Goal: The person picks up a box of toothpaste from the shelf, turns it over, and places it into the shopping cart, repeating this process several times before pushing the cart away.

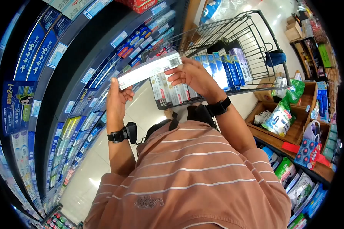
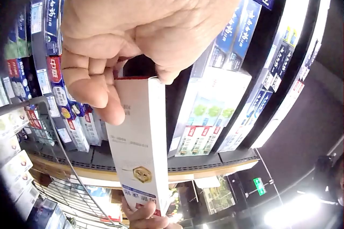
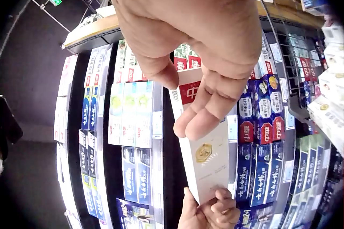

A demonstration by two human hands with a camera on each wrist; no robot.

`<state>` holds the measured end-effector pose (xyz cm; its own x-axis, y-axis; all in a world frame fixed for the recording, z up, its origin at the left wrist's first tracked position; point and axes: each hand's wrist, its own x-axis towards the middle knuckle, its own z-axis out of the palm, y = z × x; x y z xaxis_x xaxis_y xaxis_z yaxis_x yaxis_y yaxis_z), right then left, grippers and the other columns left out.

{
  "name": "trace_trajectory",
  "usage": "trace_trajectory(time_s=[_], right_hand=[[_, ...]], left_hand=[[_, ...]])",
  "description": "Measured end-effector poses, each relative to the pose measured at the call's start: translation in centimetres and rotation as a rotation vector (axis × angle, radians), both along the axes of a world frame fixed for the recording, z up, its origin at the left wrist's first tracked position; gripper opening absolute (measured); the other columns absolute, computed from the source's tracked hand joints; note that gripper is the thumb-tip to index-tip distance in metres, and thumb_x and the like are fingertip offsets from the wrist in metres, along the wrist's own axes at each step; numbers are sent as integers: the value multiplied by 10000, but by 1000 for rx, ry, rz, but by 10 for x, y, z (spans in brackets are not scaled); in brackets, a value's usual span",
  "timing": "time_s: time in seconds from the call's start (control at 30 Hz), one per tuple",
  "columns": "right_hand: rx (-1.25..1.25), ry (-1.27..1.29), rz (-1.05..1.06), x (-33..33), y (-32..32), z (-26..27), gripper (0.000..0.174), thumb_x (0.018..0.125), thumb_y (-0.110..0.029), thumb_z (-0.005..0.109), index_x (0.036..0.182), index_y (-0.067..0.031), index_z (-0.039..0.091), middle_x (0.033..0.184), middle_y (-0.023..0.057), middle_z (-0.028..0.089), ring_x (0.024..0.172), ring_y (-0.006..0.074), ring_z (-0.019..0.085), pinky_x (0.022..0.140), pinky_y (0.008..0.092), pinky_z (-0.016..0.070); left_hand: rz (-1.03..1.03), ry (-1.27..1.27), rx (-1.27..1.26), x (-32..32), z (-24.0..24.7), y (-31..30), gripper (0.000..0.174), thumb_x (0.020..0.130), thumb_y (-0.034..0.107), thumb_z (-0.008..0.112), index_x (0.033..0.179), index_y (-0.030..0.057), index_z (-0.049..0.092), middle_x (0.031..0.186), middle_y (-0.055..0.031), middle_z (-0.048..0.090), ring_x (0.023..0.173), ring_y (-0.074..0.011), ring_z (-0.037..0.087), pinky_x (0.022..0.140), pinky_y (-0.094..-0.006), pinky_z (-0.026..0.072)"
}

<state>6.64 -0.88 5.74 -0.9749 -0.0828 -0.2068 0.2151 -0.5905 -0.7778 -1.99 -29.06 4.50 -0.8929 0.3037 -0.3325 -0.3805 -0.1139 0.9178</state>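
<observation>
A long white box (image 1: 149,70) with a barcode near one end spans both hands in the head view. The left hand (image 1: 118,103) pinches its left end between thumb and fingers; the right hand (image 1: 195,78) grips the barcode end. In the left wrist view the white box (image 2: 138,137) shows a gold hexagon mark, and the left hand (image 2: 145,30) holds its near end. From the right wrist, a red label is visible on the box (image 3: 207,159), partly covered by fingers of the right hand (image 3: 193,41).
A wire shopping cart (image 1: 256,49) holding white boxes (image 1: 176,91) and blue boxes (image 1: 231,72) stands beyond the hands. Shelves of boxed goods (image 1: 34,49) curve along the left. Wooden bins (image 1: 305,114) with bagged goods are at the right.
</observation>
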Motion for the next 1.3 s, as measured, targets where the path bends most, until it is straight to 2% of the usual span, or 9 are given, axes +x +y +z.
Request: trace_trajectory(time_s=[0.5, 0.63, 0.73, 1.2, 1.3], right_hand=[[11, -162, -44, 0, 13, -12, 380, 1005, -192, 519, 1309, 33, 485, 1126, 189, 683, 903, 225, 709, 823, 357, 580], [24, -200, -83, 0, 19, -7, 366, 979, -142, 520, 1280, 65, 495, 1113, 209, 683, 909, 253, 710, 823, 353, 592], [68, -187, -80, 1, 22, -7, 356, 1006, -216, 507, 1254, 40, 512, 1114, 204, 690, 918, 232, 705, 832, 343, 576], [7, -148, -41, -6, 26, -19, 369, 999, -218, 528, 1248, 53, 514, 1108, 199, 696, 906, 222, 712, 829, 336, 583], [-29, -169, -36, -7, 27, -19, 374, 1005, -174, 534, 1282, 66, 463, 1127, 212, 677, 930, 247, 703, 822, 345, 587]], left_hand=[[-32, -71, -47, -1, -10, 16, 627, 1028, 571, 406, 1096, -15, 618, 854, -79, 638, 664, -136, 595, 572, -263, 459], [-38, -84, -26, -1, -11, 22, 623, 1028, 567, 411, 1088, -16, 619, 866, -87, 638, 673, -143, 598, 582, -266, 463], [-50, -79, -44, -1, -11, 26, 621, 1029, 565, 410, 1077, -17, 622, 860, -89, 638, 673, -146, 598, 585, -267, 465], [-25, -91, -54, -1, -14, 25, 618, 1031, 563, 407, 1123, -14, 609, 859, -79, 642, 676, -132, 602, 583, -259, 468], [-21, -96, -65, -2, -16, 24, 620, 1031, 563, 407, 1128, -15, 608, 859, -83, 645, 673, -133, 603, 578, -259, 469]])
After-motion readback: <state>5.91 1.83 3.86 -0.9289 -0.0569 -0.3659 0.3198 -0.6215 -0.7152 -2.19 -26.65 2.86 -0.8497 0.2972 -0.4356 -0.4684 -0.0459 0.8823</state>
